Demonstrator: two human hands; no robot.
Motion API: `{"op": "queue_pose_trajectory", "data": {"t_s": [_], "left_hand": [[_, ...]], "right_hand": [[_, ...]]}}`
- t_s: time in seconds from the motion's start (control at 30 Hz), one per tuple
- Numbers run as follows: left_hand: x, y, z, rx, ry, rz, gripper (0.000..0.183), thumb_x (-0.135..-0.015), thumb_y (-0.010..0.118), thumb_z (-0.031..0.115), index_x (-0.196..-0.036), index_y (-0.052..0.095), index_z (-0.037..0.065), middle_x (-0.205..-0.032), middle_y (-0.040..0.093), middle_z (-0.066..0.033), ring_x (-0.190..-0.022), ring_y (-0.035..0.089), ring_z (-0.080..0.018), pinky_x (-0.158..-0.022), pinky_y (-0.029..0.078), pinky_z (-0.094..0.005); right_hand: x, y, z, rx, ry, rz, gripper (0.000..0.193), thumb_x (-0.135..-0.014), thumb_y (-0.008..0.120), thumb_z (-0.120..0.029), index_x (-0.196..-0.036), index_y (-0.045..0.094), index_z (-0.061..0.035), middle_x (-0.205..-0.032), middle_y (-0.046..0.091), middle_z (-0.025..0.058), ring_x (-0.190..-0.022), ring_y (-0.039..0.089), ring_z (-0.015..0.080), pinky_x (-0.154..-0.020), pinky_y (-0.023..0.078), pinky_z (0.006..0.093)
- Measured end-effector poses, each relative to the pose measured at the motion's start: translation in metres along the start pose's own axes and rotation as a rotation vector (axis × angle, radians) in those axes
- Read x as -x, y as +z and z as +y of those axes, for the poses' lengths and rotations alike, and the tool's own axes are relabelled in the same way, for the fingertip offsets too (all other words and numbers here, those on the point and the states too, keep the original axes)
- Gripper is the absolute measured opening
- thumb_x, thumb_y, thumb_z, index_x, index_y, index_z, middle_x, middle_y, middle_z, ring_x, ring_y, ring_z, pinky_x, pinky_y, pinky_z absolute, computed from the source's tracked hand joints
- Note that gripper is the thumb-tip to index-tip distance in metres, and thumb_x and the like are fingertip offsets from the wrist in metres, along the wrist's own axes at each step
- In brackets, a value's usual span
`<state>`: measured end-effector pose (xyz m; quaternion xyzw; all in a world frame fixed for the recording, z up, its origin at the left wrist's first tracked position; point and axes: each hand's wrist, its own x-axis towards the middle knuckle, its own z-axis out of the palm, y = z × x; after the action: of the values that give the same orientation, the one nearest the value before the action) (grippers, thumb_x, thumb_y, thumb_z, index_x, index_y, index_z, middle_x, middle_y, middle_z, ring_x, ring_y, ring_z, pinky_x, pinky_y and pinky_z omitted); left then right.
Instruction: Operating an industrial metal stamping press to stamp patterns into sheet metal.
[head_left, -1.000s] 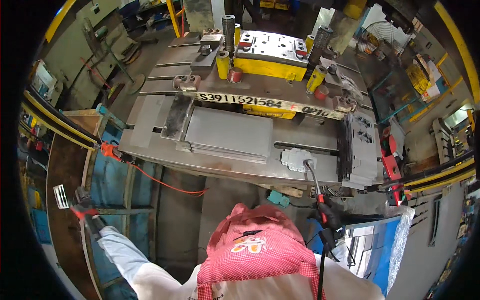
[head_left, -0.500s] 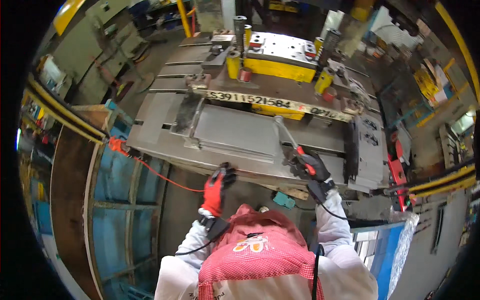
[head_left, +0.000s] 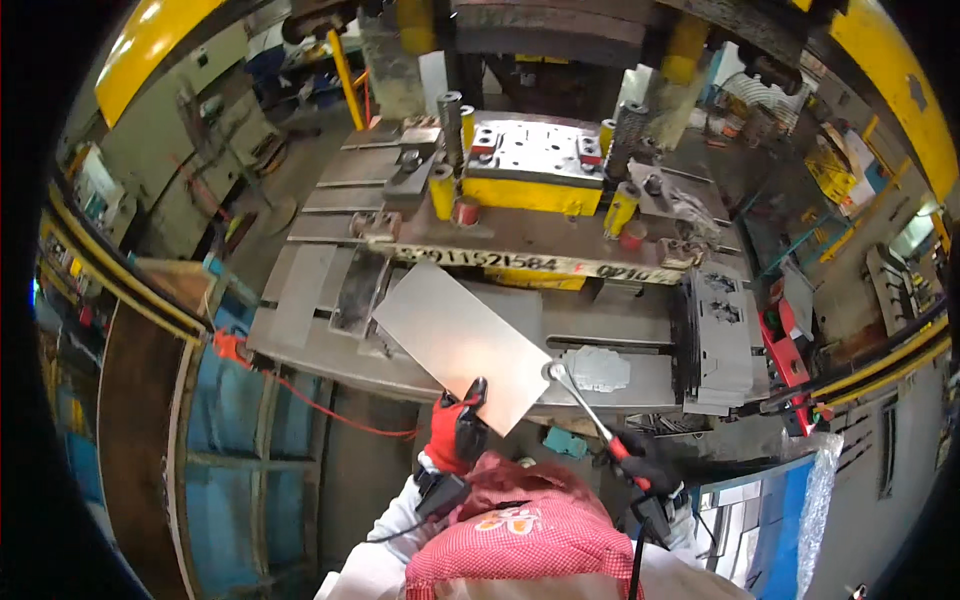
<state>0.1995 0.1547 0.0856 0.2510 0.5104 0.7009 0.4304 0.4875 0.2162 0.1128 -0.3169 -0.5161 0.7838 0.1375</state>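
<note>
A thin rectangular metal sheet is held tilted above the near side of the press bed. My left hand, in a red and black glove, grips its near edge with the thumb on top. In my black-gloved right hand is a pick-up tool with a red handle, a metal shaft and a round head. That head touches the sheet's right-hand corner. Beneath the raised sheet lie more flat sheets, partly hidden by it. A pale flat piece with an irregular outline rests to the right of the tool's head.
Beyond the sheets stands a die block on a yellow base, between dark guide posts and yellow cylinders. Cut metal plates are stacked at the bed's right. An orange cord hangs at left. Blue-panelled frames flank me.
The metal sheet has come up off the stack toward me. My left hand has closed on its edge, and my right hand with the pick-up tool has drawn back nearer my body.
</note>
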Motion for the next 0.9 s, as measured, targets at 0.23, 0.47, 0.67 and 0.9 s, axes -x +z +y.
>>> {"op": "queue_pose_trajectory", "data": {"t_s": [0.23, 0.47, 0.67, 0.9], "left_hand": [[-0.128, 0.005, 0.028, 0.137, -0.014, -0.529, 0.036, -0.084, 0.046, 0.022, -0.115, 0.053, 0.006, -0.106, 0.057, -0.0131, -0.093, 0.055, -0.0265, -0.079, 0.042, -0.0335], [-0.267, 0.036, 0.033, -0.395, 0.490, -0.728, 0.049, -0.066, 0.063, 0.011, -0.112, 0.049, 0.000, -0.115, 0.051, -0.0145, -0.112, 0.046, -0.0238, -0.095, 0.034, -0.0329], [-0.294, 0.030, 0.020, -0.407, 1.032, -0.609, 0.026, -0.083, 0.051, 0.018, -0.101, 0.055, 0.001, -0.096, 0.058, -0.0065, -0.088, 0.053, -0.0139, -0.080, 0.041, -0.0260], [-0.247, 0.048, 0.001, 0.011, 0.217, -0.405, 0.035, -0.086, 0.048, 0.032, -0.111, 0.049, 0.008, -0.095, 0.058, -0.0044, -0.073, 0.059, -0.0145, -0.059, 0.049, -0.0290]], "right_hand": [[0.005, 0.009, -0.015, -0.115, -0.163, 0.123, 0.065, -0.070, 0.055, -0.018, -0.129, 0.034, -0.0038, -0.090, 0.057, 0.0111, -0.056, 0.048, 0.0081, -0.051, 0.041, 0.0216], [-0.054, -0.004, -0.064, -0.048, -0.345, 0.220, 0.056, -0.077, 0.053, -0.030, -0.121, 0.039, 0.0003, -0.086, 0.059, 0.0150, -0.048, 0.045, 0.0063, -0.043, 0.036, 0.0191], [-0.073, 0.001, -0.092, -0.106, -0.332, 0.202, 0.056, -0.077, 0.052, -0.031, -0.121, 0.039, 0.0002, -0.085, 0.059, 0.0140, -0.046, 0.044, 0.0056, -0.041, 0.034, 0.0181], [-0.080, 0.007, -0.086, -0.190, -0.360, 0.274, 0.053, -0.076, 0.051, -0.032, -0.117, 0.042, 0.0002, -0.081, 0.058, 0.0106, -0.046, 0.043, 0.0073, -0.040, 0.033, 0.0190]]}}
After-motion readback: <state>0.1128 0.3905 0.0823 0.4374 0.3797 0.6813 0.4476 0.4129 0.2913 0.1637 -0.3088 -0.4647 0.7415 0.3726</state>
